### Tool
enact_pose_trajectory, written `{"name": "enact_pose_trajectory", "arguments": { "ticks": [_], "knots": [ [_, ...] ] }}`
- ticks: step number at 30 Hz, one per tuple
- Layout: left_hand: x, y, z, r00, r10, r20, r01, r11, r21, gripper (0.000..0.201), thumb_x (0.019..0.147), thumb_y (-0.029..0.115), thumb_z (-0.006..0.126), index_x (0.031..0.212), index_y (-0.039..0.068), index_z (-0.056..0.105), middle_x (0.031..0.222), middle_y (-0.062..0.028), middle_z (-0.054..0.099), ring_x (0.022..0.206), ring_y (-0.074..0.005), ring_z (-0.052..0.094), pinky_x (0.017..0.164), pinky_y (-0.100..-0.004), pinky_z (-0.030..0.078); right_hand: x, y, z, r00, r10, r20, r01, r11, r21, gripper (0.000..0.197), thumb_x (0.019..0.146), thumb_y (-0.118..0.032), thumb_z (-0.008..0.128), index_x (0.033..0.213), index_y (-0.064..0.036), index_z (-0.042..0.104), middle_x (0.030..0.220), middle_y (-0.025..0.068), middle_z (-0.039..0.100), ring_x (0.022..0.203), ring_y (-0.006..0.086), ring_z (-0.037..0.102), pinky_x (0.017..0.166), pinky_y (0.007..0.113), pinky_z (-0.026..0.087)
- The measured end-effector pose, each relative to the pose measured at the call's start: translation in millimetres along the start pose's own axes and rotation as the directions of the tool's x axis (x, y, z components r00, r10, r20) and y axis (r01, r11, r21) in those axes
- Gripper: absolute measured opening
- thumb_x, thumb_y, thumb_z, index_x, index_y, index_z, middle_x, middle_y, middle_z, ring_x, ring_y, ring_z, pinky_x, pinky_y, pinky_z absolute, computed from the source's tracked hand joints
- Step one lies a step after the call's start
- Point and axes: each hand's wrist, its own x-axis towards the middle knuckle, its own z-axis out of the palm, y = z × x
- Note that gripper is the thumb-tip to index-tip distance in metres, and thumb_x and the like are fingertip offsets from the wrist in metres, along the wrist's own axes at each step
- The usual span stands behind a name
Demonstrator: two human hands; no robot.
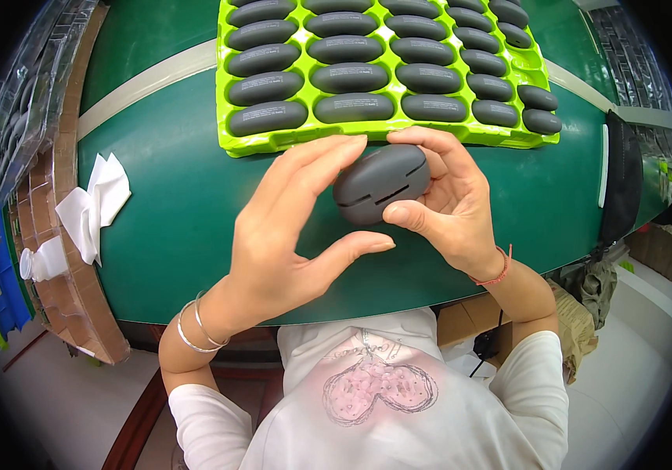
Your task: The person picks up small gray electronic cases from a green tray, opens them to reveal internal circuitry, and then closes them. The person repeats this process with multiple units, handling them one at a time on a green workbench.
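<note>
Above the green tabletop (pixel 195 204), my right hand (pixel 453 204) grips a smooth, dark grey oval case (pixel 375 184). The thumb presses its lower right edge and the fingers curl round its right end. Thin dark slots run along the side of the case that faces me. My left hand (pixel 289 215) is held open at the left of the case, thumb and fingers spread around that end. Its fingertips come close to the case, and whether they touch it I cannot tell. Just beyond both hands lies a bright green tray (pixel 257 145) holding rows of similar oval cases (pixel 351 107).
A crumpled white cloth (pixel 97 204) lies at the left, beside a cardboard box (pixel 89 305) and a small white container (pixel 46 260). Clear plastic packs (pixel 27 117) stand at the far left. At the right edge hangs a dark cloth (pixel 624 176), with brown paper (pixel 574 321) below.
</note>
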Motion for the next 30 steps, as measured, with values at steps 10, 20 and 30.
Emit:
{"name": "enact_pose_trajectory", "arguments": {
  "ticks": [10, 20, 30],
  "knots": [
    [-4, -5, 3, 0.992, 0.103, -0.073, -0.098, 0.993, 0.071, 0.058, 0.058, 0.005, 0.085, 0.111, -0.002, 0.063, 0.1, -0.0146, 0.066, 0.086, -0.0285, 0.064, 0.073, -0.035, 0.053, -1, -4, -2, 0.994, -0.02, 0.103, 0.03, 0.995, -0.098, 0.062, 0.075, -0.004, 0.079, 0.128, -0.0025, 0.048, 0.121, 0.0092, 0.056, 0.106, 0.0182, 0.061, 0.09, 0.032, 0.053],
    [-2, -4, 2, 0.992, 0.095, -0.087, -0.096, 0.995, -0.002, 0.055, 0.059, 0.006, 0.085, 0.109, -0.001, 0.063, 0.101, -0.0143, 0.067, 0.089, -0.0276, 0.065, 0.075, -0.0334, 0.054, 5, -11, -13, 0.953, -0.133, 0.273, 0.217, 0.927, -0.306, 0.065, 0.072, -0.008, 0.081, 0.128, -0.0009, 0.05, 0.128, 0.0122, 0.055, 0.11, 0.0222, 0.061, 0.091, 0.035, 0.054],
    [-3, -5, 0, 0.994, 0.096, -0.054, -0.096, 0.995, -0.011, 0.056, 0.06, 0.005, 0.085, 0.11, -0.001, 0.061, 0.102, -0.0146, 0.066, 0.091, -0.0287, 0.064, 0.076, -0.0343, 0.054, 11, -12, -13, 0.901, -0.278, 0.335, 0.416, 0.773, -0.479, 0.067, 0.066, -0.021, 0.086, 0.122, 0.0002, 0.056, 0.116, 0.0143, 0.063, 0.099, 0.0261, 0.064, 0.083, 0.034, 0.056]
  ]
}}
